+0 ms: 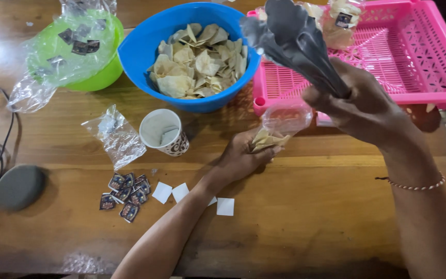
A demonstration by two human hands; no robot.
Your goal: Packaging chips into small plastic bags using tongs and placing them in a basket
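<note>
Blue bowl (140, 49) of chips sits between green bowl (96, 77) and pink tray (440, 51).

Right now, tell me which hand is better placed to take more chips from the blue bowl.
Probably right. The right hand holds metal tongs raised beside the blue bowl of chips. The left hand is busy holding the small clear bag.

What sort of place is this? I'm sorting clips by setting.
Likely a home or small workshop table for hand-packing snacks. A blue bowl of chips sits on a wooden table, the left hand holds a small clear bag of chips, and the right hand grips metal tongs.
</note>
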